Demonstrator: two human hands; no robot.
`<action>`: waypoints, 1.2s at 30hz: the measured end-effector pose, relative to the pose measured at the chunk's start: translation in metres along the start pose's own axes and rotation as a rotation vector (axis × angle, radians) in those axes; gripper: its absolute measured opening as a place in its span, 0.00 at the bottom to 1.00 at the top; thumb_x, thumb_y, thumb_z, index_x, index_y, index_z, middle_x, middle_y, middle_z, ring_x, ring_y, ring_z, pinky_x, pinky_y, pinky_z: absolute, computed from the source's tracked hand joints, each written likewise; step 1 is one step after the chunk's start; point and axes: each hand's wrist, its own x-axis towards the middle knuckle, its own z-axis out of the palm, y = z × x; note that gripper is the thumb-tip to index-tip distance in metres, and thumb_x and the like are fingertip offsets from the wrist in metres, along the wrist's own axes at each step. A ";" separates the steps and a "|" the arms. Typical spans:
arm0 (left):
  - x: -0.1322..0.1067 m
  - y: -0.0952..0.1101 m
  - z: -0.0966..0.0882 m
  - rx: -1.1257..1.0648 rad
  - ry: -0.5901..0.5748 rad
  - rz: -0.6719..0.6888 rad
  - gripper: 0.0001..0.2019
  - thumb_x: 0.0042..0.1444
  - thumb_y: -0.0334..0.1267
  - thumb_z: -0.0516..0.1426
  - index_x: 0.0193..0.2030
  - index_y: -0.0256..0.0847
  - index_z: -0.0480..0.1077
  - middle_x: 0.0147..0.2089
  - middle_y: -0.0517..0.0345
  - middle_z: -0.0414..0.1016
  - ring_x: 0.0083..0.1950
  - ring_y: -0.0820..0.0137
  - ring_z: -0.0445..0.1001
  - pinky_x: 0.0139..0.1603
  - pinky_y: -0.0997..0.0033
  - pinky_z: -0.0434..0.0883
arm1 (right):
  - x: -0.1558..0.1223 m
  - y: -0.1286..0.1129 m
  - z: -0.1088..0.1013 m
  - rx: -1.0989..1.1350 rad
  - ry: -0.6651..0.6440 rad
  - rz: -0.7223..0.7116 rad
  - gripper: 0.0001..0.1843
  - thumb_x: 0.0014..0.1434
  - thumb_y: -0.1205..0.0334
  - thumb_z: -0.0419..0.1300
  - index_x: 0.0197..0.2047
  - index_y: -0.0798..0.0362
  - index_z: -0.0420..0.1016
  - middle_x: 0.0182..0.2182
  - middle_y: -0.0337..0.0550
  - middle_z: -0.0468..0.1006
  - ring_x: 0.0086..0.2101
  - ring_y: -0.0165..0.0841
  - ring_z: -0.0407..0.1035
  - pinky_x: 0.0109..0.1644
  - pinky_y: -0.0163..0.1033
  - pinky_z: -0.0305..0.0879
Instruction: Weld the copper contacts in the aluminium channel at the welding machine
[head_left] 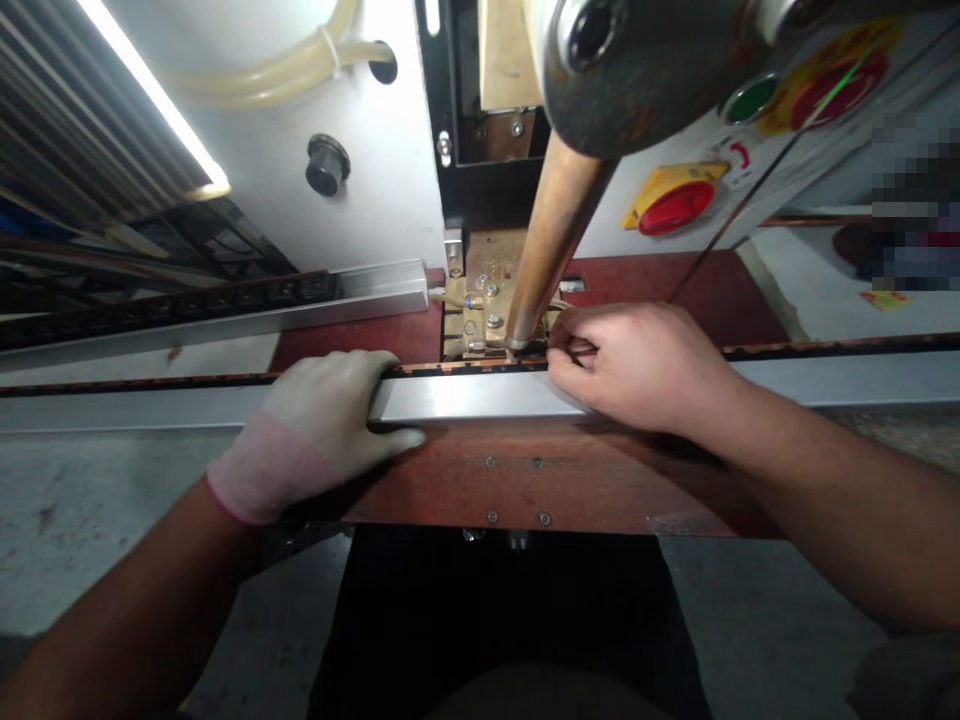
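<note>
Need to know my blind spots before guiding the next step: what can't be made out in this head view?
All in the head view:
- Whatever the right hand pinches beside the copper rod: covered by its own fingers.
- Both ends of the metal bar: cut off by the frame edges; the left hand covers a stretch.
- Upper right: the pixelated patch hides what is there.
- Under the table: too dark.

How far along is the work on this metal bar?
Looks done: a second bar lies behind, dark pieces lining its top. In hand: the gloved left hand grips the metal bar; the right hand pinches a small dark piece beside the copper rod. Left: unclear; the bar's ends run out of view.
</note>
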 end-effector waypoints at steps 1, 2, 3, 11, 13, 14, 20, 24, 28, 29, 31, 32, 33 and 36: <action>0.000 -0.002 -0.001 0.000 -0.004 -0.001 0.30 0.64 0.65 0.71 0.62 0.45 0.81 0.58 0.39 0.91 0.55 0.40 0.90 0.55 0.43 0.82 | 0.000 0.000 0.000 0.005 0.008 -0.009 0.14 0.72 0.51 0.60 0.36 0.43 0.81 0.33 0.51 0.87 0.35 0.48 0.77 0.39 0.51 0.53; -0.001 -0.003 -0.001 0.004 -0.007 -0.010 0.30 0.64 0.65 0.70 0.61 0.45 0.81 0.58 0.39 0.91 0.55 0.40 0.90 0.54 0.43 0.82 | 0.000 0.001 0.001 0.011 0.014 -0.019 0.14 0.73 0.51 0.60 0.36 0.42 0.82 0.33 0.51 0.87 0.35 0.49 0.77 0.38 0.52 0.54; -0.001 -0.004 -0.002 0.012 -0.011 -0.024 0.30 0.64 0.66 0.70 0.61 0.45 0.82 0.56 0.39 0.91 0.54 0.39 0.90 0.54 0.42 0.82 | 0.000 0.002 0.001 0.015 0.021 -0.026 0.14 0.73 0.51 0.59 0.36 0.42 0.82 0.33 0.51 0.87 0.34 0.49 0.77 0.38 0.52 0.54; 0.003 -0.003 0.001 0.032 0.025 -0.055 0.35 0.63 0.71 0.69 0.63 0.45 0.83 0.56 0.37 0.91 0.54 0.36 0.90 0.53 0.41 0.82 | 0.003 0.007 0.001 0.026 0.047 -0.027 0.14 0.73 0.50 0.60 0.39 0.40 0.85 0.32 0.50 0.87 0.34 0.50 0.77 0.37 0.52 0.55; 0.004 -0.004 0.001 0.021 0.030 -0.053 0.33 0.64 0.71 0.67 0.61 0.46 0.83 0.56 0.39 0.91 0.54 0.37 0.90 0.53 0.42 0.82 | 0.004 0.007 0.001 0.043 0.037 -0.020 0.13 0.73 0.51 0.60 0.41 0.41 0.86 0.33 0.50 0.87 0.35 0.49 0.77 0.37 0.52 0.55; 0.004 -0.004 0.000 0.019 0.026 -0.054 0.32 0.64 0.71 0.67 0.60 0.46 0.83 0.55 0.39 0.91 0.54 0.37 0.90 0.53 0.42 0.82 | 0.005 0.007 0.000 0.049 0.027 -0.015 0.13 0.72 0.51 0.60 0.42 0.42 0.86 0.33 0.50 0.88 0.35 0.49 0.77 0.38 0.52 0.55; 0.004 -0.004 -0.003 0.035 -0.022 -0.071 0.34 0.66 0.73 0.64 0.60 0.46 0.83 0.56 0.39 0.91 0.55 0.37 0.90 0.53 0.43 0.81 | 0.006 0.004 -0.002 0.026 -0.021 0.032 0.13 0.71 0.51 0.60 0.43 0.44 0.85 0.35 0.49 0.87 0.36 0.47 0.75 0.40 0.49 0.53; 0.005 -0.006 -0.003 0.038 -0.023 -0.052 0.33 0.66 0.72 0.65 0.61 0.45 0.81 0.56 0.39 0.91 0.55 0.38 0.90 0.53 0.43 0.81 | 0.007 0.002 -0.004 0.030 -0.037 0.027 0.13 0.72 0.51 0.59 0.43 0.44 0.85 0.34 0.49 0.85 0.36 0.45 0.73 0.40 0.49 0.52; 0.006 -0.010 -0.004 0.002 -0.048 -0.024 0.31 0.67 0.68 0.66 0.62 0.45 0.80 0.59 0.38 0.91 0.57 0.38 0.90 0.56 0.42 0.82 | 0.007 0.002 -0.004 0.013 -0.040 0.032 0.15 0.72 0.50 0.58 0.44 0.45 0.86 0.32 0.49 0.84 0.35 0.44 0.71 0.39 0.49 0.50; 0.006 -0.011 -0.004 -0.004 -0.051 -0.025 0.31 0.67 0.67 0.66 0.62 0.44 0.80 0.60 0.38 0.91 0.58 0.38 0.90 0.57 0.42 0.82 | 0.007 0.002 -0.004 0.012 -0.039 0.034 0.15 0.72 0.50 0.58 0.43 0.45 0.86 0.32 0.49 0.84 0.34 0.45 0.72 0.39 0.49 0.50; 0.006 -0.011 -0.004 -0.002 -0.050 -0.033 0.31 0.67 0.67 0.67 0.63 0.43 0.80 0.59 0.37 0.91 0.58 0.38 0.90 0.57 0.41 0.82 | 0.006 0.002 -0.003 0.023 -0.037 0.035 0.13 0.72 0.52 0.59 0.43 0.44 0.85 0.32 0.50 0.84 0.34 0.46 0.73 0.39 0.50 0.50; 0.006 -0.011 -0.004 0.002 -0.049 -0.037 0.32 0.66 0.66 0.67 0.63 0.42 0.80 0.59 0.36 0.90 0.57 0.37 0.90 0.57 0.41 0.82 | 0.006 0.002 -0.003 0.028 -0.031 0.038 0.12 0.71 0.52 0.60 0.42 0.44 0.85 0.32 0.50 0.84 0.34 0.47 0.74 0.39 0.50 0.50; 0.006 -0.011 -0.003 0.005 -0.048 -0.038 0.32 0.66 0.66 0.68 0.63 0.42 0.80 0.58 0.36 0.90 0.57 0.36 0.90 0.57 0.40 0.82 | 0.006 0.002 -0.002 0.034 -0.026 0.038 0.11 0.71 0.53 0.61 0.41 0.43 0.85 0.32 0.50 0.84 0.34 0.48 0.74 0.39 0.51 0.50; 0.006 -0.011 -0.002 0.005 -0.048 -0.034 0.33 0.66 0.66 0.68 0.63 0.41 0.81 0.58 0.36 0.90 0.57 0.36 0.90 0.58 0.40 0.82 | 0.006 0.003 -0.001 0.040 -0.007 0.032 0.09 0.71 0.54 0.62 0.40 0.42 0.84 0.30 0.50 0.84 0.34 0.50 0.76 0.39 0.51 0.50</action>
